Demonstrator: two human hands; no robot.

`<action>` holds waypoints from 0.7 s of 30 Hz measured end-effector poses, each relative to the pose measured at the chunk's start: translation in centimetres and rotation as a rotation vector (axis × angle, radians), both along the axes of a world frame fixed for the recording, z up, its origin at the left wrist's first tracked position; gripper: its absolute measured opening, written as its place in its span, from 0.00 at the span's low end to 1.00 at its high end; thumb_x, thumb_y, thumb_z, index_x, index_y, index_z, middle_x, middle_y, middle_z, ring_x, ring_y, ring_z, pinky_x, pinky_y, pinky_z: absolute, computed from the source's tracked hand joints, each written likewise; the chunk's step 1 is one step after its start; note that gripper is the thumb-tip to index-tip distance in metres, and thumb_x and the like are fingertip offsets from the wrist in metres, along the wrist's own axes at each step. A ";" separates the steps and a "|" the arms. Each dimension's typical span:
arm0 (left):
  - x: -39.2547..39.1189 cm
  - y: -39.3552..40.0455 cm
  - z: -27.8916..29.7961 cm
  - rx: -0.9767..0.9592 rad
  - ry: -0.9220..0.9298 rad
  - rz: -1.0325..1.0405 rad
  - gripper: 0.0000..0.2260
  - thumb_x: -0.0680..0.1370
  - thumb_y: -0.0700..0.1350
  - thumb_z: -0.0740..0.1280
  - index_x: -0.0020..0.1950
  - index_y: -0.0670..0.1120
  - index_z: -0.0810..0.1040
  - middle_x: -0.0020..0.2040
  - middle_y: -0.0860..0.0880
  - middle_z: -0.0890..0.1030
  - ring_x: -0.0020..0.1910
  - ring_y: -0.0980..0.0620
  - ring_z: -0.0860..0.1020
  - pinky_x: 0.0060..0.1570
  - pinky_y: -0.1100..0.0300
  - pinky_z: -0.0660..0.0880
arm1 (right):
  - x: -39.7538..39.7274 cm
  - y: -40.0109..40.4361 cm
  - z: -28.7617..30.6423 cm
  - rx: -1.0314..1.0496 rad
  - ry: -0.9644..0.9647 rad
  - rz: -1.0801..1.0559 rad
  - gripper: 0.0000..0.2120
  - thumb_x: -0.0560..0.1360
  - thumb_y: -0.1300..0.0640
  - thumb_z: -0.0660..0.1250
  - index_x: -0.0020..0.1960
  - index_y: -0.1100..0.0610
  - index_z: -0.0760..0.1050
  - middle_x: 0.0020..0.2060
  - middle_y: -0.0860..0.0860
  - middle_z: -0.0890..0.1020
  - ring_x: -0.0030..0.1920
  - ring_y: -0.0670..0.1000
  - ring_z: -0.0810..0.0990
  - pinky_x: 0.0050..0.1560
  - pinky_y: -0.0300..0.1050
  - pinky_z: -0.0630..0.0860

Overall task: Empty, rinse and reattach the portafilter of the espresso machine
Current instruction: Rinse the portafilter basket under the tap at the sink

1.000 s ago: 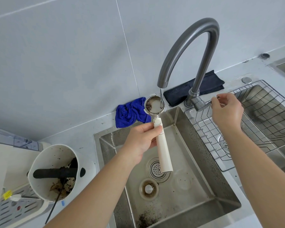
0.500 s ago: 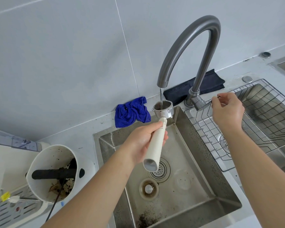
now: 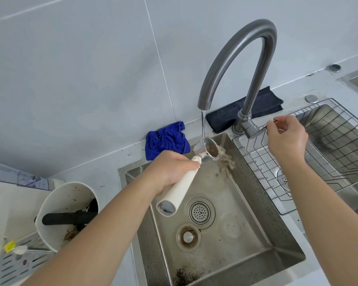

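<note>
My left hand (image 3: 170,170) grips the cream handle of the portafilter (image 3: 180,188) over the steel sink (image 3: 281,215). Its metal basket (image 3: 210,149) is tipped to the right under a thin stream from the grey gooseneck faucet (image 3: 236,58), and brownish water with coffee grounds pours out into the sink. My right hand (image 3: 285,137) pinches the faucet lever (image 3: 254,131) at the tap's base. Dark grounds lie at the sink's near edge.
A white knock box (image 3: 60,203) with a black bar and spent grounds stands at the left, by a perforated drip tray (image 3: 12,263). A blue cloth (image 3: 165,139) and a dark cloth (image 3: 225,116) lie behind the sink. A wire rack (image 3: 329,153) covers the right basin.
My left hand has rolled the portafilter from basket-up under the stream to tipped sideways, so the murky water spills out. My right hand has stayed on the lever.
</note>
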State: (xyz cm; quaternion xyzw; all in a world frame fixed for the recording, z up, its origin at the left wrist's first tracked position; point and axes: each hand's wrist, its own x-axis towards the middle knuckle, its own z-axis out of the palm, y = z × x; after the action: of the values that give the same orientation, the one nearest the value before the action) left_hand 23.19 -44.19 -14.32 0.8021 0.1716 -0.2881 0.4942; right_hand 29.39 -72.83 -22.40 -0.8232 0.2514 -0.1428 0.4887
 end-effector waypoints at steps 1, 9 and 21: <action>0.0 0.2 0.0 0.037 -0.031 -0.020 0.05 0.68 0.49 0.74 0.40 0.49 0.86 0.33 0.47 0.85 0.28 0.50 0.81 0.28 0.58 0.78 | 0.0 0.0 0.0 0.002 0.000 0.000 0.06 0.78 0.49 0.67 0.54 0.48 0.76 0.48 0.47 0.83 0.43 0.41 0.79 0.35 0.34 0.69; 0.0 2.5 -0.3 0.249 -0.317 -0.201 0.06 0.72 0.51 0.70 0.44 0.51 0.85 0.36 0.55 0.84 0.32 0.55 0.81 0.30 0.64 0.73 | 0.0 0.0 0.0 0.006 -0.007 -0.003 0.05 0.78 0.49 0.67 0.53 0.47 0.75 0.47 0.46 0.82 0.42 0.37 0.77 0.35 0.33 0.68; -1.0 3.6 -2.5 0.162 -0.509 -0.099 0.05 0.76 0.46 0.68 0.45 0.53 0.84 0.37 0.52 0.84 0.36 0.50 0.80 0.32 0.62 0.73 | 0.0 0.0 -0.2 0.017 -0.027 0.001 0.06 0.76 0.48 0.67 0.52 0.46 0.75 0.46 0.46 0.83 0.43 0.42 0.81 0.35 0.36 0.71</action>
State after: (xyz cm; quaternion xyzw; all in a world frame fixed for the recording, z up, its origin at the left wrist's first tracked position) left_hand 22.16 -40.54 -16.79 0.8929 0.0248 -0.0862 0.4412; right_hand 29.41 -72.86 -22.59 -0.8172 0.2458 -0.1515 0.4988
